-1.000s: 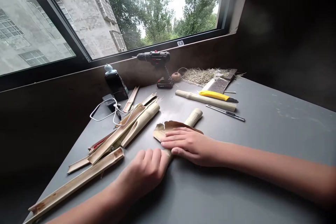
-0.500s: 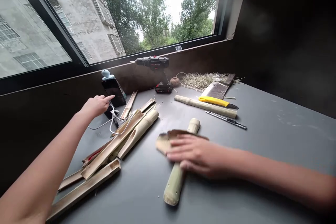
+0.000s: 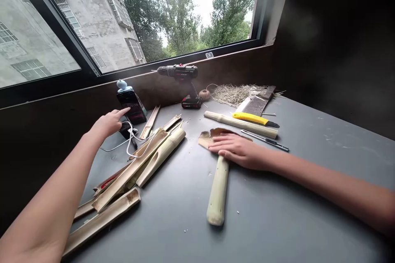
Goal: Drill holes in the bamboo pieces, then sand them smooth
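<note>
In the head view, the crossing of the brown curved piece (image 3: 205, 139) and the bamboo tube (image 3: 218, 193) is hidden under the right hand (image 3: 240, 150), so how the two are joined cannot be made out. The near end of the lowest split bamboo length (image 3: 106, 220) is covered by the left forearm, and both arms are cut off by the frame. A red object (image 3: 108, 183) is mostly buried in the bamboo pile, and the writing on the phone (image 3: 133, 109) is too small to be read.

The right fingers (image 3: 220, 144) are stretched out, close together and laid flat over the curved piece, with no clench seen; the tube is extended toward the viewer from beneath them. On the left hand (image 3: 106, 126), the index finger (image 3: 123, 111) is pointed out at the phone screen, and the others are loosely bent, with nothing seen gripped; whether the glass is touched cannot be told. Just below these fingers a white cable (image 3: 132, 133) is looped.

Just beyond the right fingers, a bamboo stick (image 3: 224, 119), a yellow-handled tool (image 3: 249, 118) and a slim cutter (image 3: 265, 140) are laid out; farther off, a drill (image 3: 191, 86) is stood upright
</note>
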Motion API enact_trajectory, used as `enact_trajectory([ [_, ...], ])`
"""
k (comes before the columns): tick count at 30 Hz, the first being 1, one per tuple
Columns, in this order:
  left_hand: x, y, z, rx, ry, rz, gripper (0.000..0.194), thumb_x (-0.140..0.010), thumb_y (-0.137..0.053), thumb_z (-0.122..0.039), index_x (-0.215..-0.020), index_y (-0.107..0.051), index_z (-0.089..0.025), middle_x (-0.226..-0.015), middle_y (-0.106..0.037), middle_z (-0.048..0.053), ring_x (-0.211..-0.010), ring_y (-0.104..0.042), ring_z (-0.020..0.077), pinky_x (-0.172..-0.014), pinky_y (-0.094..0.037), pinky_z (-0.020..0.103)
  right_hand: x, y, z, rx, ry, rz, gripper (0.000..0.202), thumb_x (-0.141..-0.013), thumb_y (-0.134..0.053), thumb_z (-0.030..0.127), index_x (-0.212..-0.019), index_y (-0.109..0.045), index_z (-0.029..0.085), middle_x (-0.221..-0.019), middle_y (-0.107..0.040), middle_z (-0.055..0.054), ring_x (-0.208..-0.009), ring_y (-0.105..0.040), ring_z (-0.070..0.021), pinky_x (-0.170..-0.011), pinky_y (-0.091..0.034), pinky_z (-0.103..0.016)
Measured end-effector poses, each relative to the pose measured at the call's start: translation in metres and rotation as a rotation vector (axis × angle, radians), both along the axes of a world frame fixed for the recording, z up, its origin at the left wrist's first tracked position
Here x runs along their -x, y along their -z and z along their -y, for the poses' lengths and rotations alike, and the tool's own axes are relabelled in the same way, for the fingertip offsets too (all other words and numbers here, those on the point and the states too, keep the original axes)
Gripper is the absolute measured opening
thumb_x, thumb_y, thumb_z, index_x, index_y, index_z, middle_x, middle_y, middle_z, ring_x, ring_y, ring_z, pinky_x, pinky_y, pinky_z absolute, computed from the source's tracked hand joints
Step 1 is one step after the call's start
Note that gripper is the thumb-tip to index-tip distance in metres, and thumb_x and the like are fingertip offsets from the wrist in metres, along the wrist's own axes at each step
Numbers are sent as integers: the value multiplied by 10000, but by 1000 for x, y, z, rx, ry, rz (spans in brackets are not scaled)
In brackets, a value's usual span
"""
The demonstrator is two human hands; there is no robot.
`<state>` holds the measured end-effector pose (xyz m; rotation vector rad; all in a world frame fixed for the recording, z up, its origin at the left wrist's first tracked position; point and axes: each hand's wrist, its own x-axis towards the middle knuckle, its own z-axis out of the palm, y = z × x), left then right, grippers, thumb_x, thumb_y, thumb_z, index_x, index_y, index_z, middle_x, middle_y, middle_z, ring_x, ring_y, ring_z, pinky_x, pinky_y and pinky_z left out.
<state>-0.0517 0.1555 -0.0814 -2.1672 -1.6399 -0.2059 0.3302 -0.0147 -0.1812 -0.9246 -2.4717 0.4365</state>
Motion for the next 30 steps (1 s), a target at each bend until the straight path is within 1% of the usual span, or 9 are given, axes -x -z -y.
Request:
enact_trajectory([
  [2, -1, -12, 13, -2, 30, 26, 504, -981, -223, -79, -1402, -497, -120, -1183, -600, 63, -1002, -590, 174, -904, -452, 294, 3, -1, 3, 11, 2, 21, 423, -1039, -372, 336, -1271, -675, 154, -1340, -649, -106, -1373, -487, -272, -1168, -341, -496],
  [7, -27, -21, 87, 24, 182, 73, 381, -979, -303, -165, -1181, -624, -136, -1126, -660, 25, -991, -611, 147, -872, -460, 244, 30, -4, 35, 49, -363, 1, 401, -1038, -411, 319, -1337, -622, 157, -1365, -639, -54, -1360, -500, -195, -1189, -319, -338],
  [10, -66, 6, 170, 98, 548, 98, 290, -912, -376, -149, -930, -662, -192, -861, -689, -4, -723, -618, 124, -665, -462, 222, 33, -1, 28, -15, -112, 17, 427, -1039, -366, 332, -1287, -661, 147, -1358, -635, -100, -1338, -525, -257, -1144, -375, -455],
  [12, -96, 31, 225, 143, 780, -104, 319, -887, -401, -193, -1041, -677, -237, -769, -677, 0, -589, -596, 164, -494, -397, 283, 36, 2, 22, -37, 86, 20, 453, -1042, -330, 322, -1274, -670, 133, -1364, -624, -125, -1342, -517, -291, -1138, -360, -526],
  [15, -127, 66, 273, 55, 812, -226, 296, -935, -449, -360, -1073, -685, -248, -777, -683, 19, -518, -569, 177, -392, -317, 326, 43, 5, 20, 14, -164, -1, 426, -1036, -367, 335, -1286, -663, 158, -1344, -650, -71, -1349, -513, -251, -1146, -368, -462],
  [17, -135, 82, 277, 16, 730, -208, 282, -946, -464, -367, -1066, -684, -239, -804, -679, 33, -532, -571, 188, -385, -309, 336, 43, 6, 16, 45, -236, -28, 424, -1037, -367, 327, -1278, -668, 150, -1338, -656, -71, -1338, -525, -229, -1150, -372, -423],
  [21, -127, 93, 251, -37, 709, -156, 374, -900, -536, -256, -1266, -598, -211, -723, -616, -5, -479, -519, 176, -391, -291, 338, 35, 5, 7, 67, -45, -52, 460, -1041, -344, 357, -1251, -688, 135, -1319, -662, -114, -1333, -528, -278, -1149, -363, -494],
  [28, -120, 88, 242, -213, 1001, -87, 202, -869, -559, -219, -1043, -646, -165, -653, -555, -6, -504, -481, 161, -451, -299, 319, 27, -4, 17, 152, -310, -58, 427, -1050, -359, 364, -1316, -645, 189, -1359, -640, -66, -1342, -525, -191, -1183, -339, -371],
  [30, -120, 89, 243, -188, 1046, -78, 280, -853, -573, -214, -1115, -640, -143, -666, -552, -11, -493, -443, 153, -439, -264, 321, 14, -2, 5, 21, -112, -25, 431, -1037, -379, 381, -1287, -670, 184, -1339, -653, -86, -1365, -499, -238, -1185, -330, -437],
])
